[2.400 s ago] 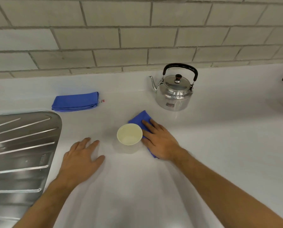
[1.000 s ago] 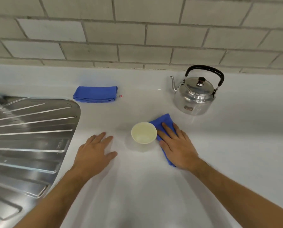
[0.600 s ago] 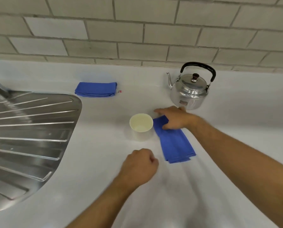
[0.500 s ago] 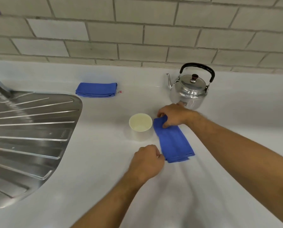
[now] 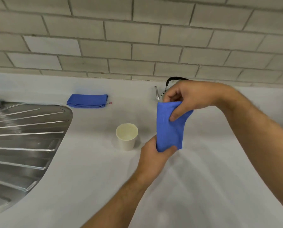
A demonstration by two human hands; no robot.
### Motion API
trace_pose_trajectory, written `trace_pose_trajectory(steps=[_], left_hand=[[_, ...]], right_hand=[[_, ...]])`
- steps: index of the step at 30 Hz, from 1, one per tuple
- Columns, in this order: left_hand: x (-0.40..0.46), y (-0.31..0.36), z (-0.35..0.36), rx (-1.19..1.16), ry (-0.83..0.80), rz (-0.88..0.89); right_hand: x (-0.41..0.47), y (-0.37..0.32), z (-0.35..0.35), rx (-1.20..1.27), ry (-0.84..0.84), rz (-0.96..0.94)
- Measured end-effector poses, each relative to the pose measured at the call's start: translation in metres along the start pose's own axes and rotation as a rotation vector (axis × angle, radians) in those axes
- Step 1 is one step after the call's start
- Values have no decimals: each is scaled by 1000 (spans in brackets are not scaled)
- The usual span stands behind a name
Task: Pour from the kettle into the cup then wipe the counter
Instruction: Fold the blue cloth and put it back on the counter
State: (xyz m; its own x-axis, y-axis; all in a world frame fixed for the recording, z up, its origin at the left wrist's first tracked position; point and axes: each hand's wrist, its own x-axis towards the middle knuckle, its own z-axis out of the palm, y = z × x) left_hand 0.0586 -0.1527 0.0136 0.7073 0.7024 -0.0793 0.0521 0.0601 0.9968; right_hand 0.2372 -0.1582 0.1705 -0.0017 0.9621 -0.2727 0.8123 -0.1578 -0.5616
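Head view: showing both hands lifting a folded blue cloth (image 5: 169,127) clear of the white desk (image 5: 203,186). Right hand (image 5: 189,100) pinching the cloth's upper edge, thumb pressed on the near face, fingers curled behind. Left hand (image 5: 155,153) closed round the lower end, thumb across the bottom corner. Cloth hanging upright and stretched between the two hands, not touching the desk.

Paper cup (image 5: 127,136) standing upright just left of the left hand, apart from it; contents hard to judge, too pale to tell any liquid. Metal kettle (image 5: 158,93) sitting behind the right hand, mostly hidden by it, only spout and part of the black handle showing. Second folded blue cloth (image 5: 87,101) lying well to the left of both hands, near the wall. Steel drainboard (image 5: 25,137) further left still.

Probably preparing the wipe: refolding or opening the cloth, with the pour seemingly done, though not provable from here. Next calling for laying the cloth flat under one palm and sweeping the desk round the cup, keeping clear of its light body to avoid tipping.
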Motion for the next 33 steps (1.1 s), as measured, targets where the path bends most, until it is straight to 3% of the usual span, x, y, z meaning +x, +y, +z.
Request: trace_pose_trajectory(steps=[5,9,14,17,20,25,30,33], left_hand=[[0,31,-26,-149,-42,28],[13,58,-88,-396,54,41],[56,69,-193,-703,212,48],[88,58,-251,-556,221,34],[123,42,-301,-251,246,-29],[183,14,-359,187,287,-44],[242,13,-394,263,138,-72],[255,-3,-401,434,111,-168]], right_hand=[[8,-17,-32,219,117,-86],[50,-31,-35,462,242,-165],[147,-40,-5,781,338,-13],[205,-39,26,929,319,172],[249,-34,56,1048,276,324],[300,-27,87,1029,260,375],[338,-25,94,1005,447,419],[348,-19,112,911,416,489]])
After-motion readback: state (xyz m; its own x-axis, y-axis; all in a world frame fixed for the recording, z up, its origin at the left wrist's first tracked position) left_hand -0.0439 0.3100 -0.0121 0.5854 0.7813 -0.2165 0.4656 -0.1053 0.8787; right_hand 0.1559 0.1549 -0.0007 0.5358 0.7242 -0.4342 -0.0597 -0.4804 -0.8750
